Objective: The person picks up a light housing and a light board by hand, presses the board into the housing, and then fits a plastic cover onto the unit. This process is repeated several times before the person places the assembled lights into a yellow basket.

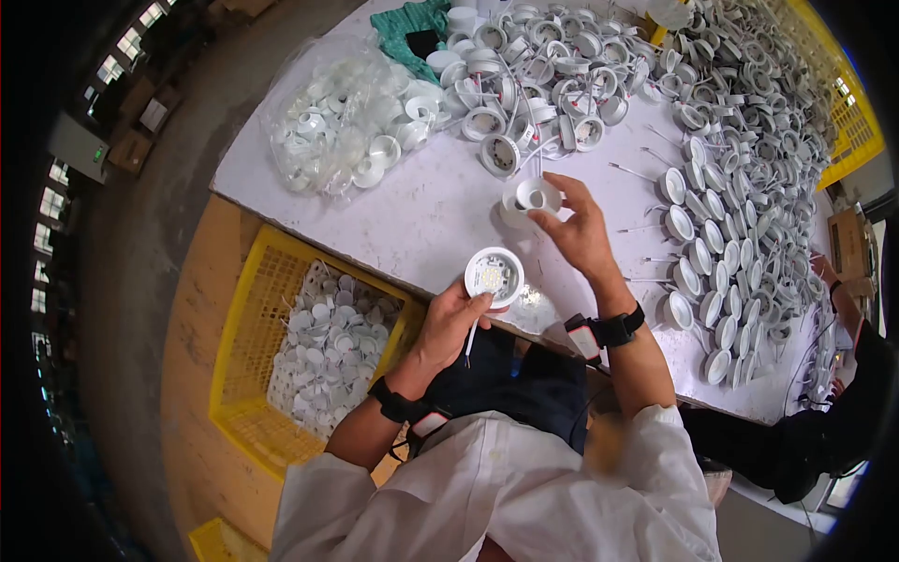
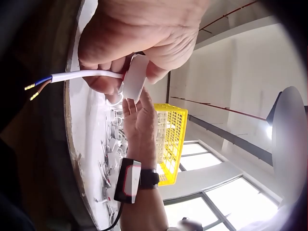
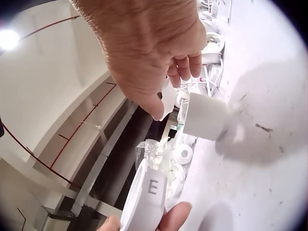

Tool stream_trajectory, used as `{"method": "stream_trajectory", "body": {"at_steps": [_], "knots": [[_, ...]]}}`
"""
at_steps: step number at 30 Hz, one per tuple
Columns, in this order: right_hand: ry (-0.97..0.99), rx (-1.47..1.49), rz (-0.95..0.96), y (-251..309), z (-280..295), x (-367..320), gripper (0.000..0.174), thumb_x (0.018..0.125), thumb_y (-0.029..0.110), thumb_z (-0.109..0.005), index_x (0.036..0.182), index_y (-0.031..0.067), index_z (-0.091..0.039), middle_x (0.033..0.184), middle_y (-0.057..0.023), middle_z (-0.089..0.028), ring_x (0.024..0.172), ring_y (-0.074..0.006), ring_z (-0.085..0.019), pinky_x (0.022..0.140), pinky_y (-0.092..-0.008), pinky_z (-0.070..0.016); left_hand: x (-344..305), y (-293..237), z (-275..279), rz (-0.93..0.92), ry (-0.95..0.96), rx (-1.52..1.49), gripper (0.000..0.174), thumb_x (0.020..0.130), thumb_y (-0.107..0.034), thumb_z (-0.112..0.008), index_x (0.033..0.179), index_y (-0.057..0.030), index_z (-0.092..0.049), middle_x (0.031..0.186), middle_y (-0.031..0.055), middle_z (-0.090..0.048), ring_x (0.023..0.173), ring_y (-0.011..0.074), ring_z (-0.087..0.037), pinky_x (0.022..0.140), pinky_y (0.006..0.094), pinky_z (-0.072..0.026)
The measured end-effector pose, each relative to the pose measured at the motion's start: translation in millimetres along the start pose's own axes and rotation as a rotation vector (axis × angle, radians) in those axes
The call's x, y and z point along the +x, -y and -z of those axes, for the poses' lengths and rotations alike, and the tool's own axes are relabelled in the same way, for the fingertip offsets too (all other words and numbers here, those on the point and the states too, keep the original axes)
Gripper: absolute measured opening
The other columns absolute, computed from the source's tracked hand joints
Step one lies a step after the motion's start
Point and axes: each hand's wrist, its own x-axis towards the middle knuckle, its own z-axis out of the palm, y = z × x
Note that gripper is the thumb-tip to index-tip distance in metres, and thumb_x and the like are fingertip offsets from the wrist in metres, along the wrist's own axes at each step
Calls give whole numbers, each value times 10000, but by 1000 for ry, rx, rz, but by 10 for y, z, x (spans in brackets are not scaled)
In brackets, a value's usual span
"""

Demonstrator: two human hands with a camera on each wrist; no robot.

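My left hand (image 1: 449,323) grips a round white lamp housing (image 1: 494,277) by its rim, its face with small LEDs turned up. From the housing hangs a white cable (image 2: 86,74) ending in blue and brown wires, seen in the left wrist view. Above the table, my right hand (image 1: 582,229) pinches a small white cup-shaped piece (image 3: 168,99) between thumb and fingers, partly hidden by the hand. Close beside it, a white cylinder (image 3: 204,116) stands on the table in the right wrist view.
A bag of white cups (image 1: 328,122) lies at the table's back left. Wired housings (image 1: 538,70) are heaped at the back, with rows of them (image 1: 698,253) on the right. A yellow crate (image 1: 245,351) of white discs stands at lower left. Another person's arm (image 1: 847,304) shows at far right.
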Motion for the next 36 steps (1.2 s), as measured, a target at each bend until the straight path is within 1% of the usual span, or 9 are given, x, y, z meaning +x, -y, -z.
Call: {"method": "stream_trajectory", "body": {"at_steps": [4,6,10,13,17,22,23,27,36], "knots": [[11,161,-134,239,180,-213,506,714,111,-740,1176,27,-552,1147,-104,-569,985,-189,-546,817,-305,-430,74,-28,-55,6,15,-30,280,932,-130,-485,1167,22,-482,1079,98,-595,923,189,-621,652,229,-433],[171,148,-7,416,279,-353,513,707,98,-743,1176,27,-547,1137,-105,-571,996,-192,-542,817,-309,-428,100,-17,-83,26,50,-57,289,942,-154,-468,1174,17,-482,1080,96,-592,897,177,-619,635,219,-420],[295,89,90,459,266,-580,631,674,129,-779,1241,65,-511,1236,-141,-482,1140,-295,-483,937,-368,-413,151,71,-146,30,80,-54,314,945,-213,-486,1175,1,-494,1019,64,-597,835,135,-598,601,209,-395],[333,83,85,428,222,-663,693,664,143,-791,1282,81,-483,1270,-144,-453,1151,-307,-471,932,-381,-420,176,168,-171,4,30,-3,346,893,-276,-591,1097,1,-558,861,16,-589,652,55,-486,554,195,-379],[340,71,61,455,244,-677,723,662,146,-793,1302,75,-465,1288,-145,-434,1142,-294,-474,899,-365,-440,153,159,-235,-26,-16,135,340,884,-284,-601,1059,7,-582,782,-1,-562,603,34,-421,521,203,-359],[264,451,-267,323,358,-736,573,775,121,-708,1289,41,-467,1219,-112,-507,995,-170,-537,800,-287,-465,100,3,-362,-54,-29,198,258,878,-223,-595,1027,-11,-608,834,5,-616,690,45,-485,586,191,-383],[227,426,-293,286,326,-768,436,825,114,-655,1230,23,-523,1100,-90,-586,836,-123,-570,738,-256,-476,107,23,-374,-49,-24,200,258,878,-223,-595,1027,-11,-608,834,5,-616,690,45,-485,586,191,-383],[160,390,-323,213,147,-854,278,836,110,-637,1084,-14,-614,897,-86,-654,659,-90,-567,601,-224,-477,123,57,-450,-104,-102,367,224,872,-166,-552,991,10,-620,787,20,-624,657,46,-498,583,209,-408],[100,266,-296,241,77,-886,232,822,109,-644,1020,-12,-642,832,-101,-665,618,-88,-558,573,-240,-472,169,28,-469,-110,-167,580,252,829,-125,-546,972,72,-609,793,88,-654,699,99,-579,627,253,-473]]}}
